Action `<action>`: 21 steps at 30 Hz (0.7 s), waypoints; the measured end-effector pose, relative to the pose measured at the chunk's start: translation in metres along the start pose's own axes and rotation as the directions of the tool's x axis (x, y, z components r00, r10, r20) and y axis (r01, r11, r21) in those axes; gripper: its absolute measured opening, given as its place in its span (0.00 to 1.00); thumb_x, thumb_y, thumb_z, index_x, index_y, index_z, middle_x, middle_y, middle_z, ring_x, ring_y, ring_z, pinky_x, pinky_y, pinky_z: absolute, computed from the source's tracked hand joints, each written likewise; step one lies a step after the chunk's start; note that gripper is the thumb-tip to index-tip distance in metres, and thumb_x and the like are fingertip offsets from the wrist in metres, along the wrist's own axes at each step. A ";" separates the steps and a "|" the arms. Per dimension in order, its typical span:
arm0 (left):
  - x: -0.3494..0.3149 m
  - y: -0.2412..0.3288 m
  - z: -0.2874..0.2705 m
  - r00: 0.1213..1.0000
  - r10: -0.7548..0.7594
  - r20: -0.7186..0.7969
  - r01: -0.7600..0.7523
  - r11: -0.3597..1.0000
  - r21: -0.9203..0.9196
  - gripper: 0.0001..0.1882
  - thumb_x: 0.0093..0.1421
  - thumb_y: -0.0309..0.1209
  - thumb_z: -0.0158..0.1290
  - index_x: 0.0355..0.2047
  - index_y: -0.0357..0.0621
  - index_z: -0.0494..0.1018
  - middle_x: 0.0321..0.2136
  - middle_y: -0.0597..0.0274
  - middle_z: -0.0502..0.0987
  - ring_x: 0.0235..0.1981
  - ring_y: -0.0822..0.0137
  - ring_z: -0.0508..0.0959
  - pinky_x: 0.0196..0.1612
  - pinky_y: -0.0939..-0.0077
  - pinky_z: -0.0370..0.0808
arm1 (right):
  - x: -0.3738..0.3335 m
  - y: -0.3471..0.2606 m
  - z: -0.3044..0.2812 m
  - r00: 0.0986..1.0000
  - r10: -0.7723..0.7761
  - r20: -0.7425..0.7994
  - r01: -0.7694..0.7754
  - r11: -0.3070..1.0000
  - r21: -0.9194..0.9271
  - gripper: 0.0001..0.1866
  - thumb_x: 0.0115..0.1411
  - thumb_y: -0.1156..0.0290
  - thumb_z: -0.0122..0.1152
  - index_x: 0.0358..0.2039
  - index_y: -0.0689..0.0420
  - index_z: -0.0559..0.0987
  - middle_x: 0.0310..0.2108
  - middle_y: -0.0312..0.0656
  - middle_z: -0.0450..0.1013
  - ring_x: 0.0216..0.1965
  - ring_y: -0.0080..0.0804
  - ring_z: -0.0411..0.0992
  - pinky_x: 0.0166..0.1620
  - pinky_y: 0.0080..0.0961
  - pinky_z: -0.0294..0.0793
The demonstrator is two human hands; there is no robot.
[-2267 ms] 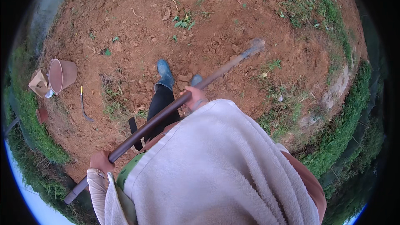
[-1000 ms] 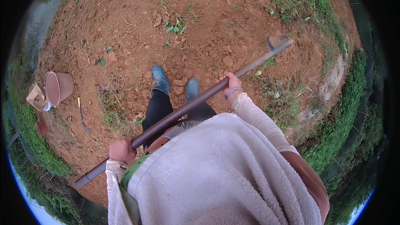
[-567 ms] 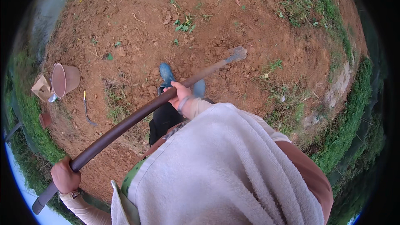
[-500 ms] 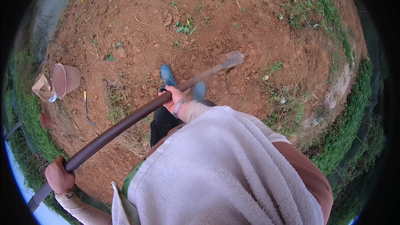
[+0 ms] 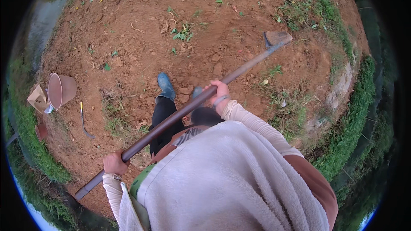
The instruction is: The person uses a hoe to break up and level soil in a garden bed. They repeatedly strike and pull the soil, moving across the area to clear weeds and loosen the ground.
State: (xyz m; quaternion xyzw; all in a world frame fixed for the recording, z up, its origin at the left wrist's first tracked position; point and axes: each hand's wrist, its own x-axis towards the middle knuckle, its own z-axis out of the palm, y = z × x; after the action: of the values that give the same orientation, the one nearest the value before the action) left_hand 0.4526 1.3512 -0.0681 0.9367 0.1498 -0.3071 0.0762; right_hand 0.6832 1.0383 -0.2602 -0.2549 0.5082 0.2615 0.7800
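A long-handled hoe slants across in front of my body, its brown shaft running from low left to upper right. My left hand is wrapped round the shaft near its butt end. Farther up, my right hand grips it about midway. At the far end the soil-stained metal blade is over the reddish earth; whether it touches the ground I cannot tell. Beneath the shaft are my blue boots, the right one partly hidden.
At left a reddish bucket stands beside a brown paper bag and a small pot. A sickle with a yellow handle lies nearby. Cut plants are scattered ahead; a grassy bank borders the right, water the upper left.
The hoe has shifted right, its blade swinging away and to the upper right. Both my hands have moved right with the shaft, still gripping it. More of the blade's face shows.
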 end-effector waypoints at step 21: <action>-0.045 -0.014 -0.060 0.959 -0.249 -0.137 0.272 0.944 0.186 0.04 0.33 0.27 0.50 0.15 0.46 0.69 0.13 0.53 0.71 0.18 0.53 0.72 0.22 0.61 0.68 | 0.024 0.094 0.034 0.975 0.217 0.047 -0.214 0.975 -0.054 0.04 0.46 0.76 0.49 0.24 0.58 0.64 0.18 0.40 0.61 0.22 0.37 0.63 0.33 0.40 0.67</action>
State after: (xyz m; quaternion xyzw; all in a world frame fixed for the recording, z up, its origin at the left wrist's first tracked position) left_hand 0.4466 1.3676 0.0057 0.9272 0.2444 -0.2753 -0.0695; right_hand 0.6509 1.1333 -0.2833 -0.2101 0.5055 0.3635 0.7538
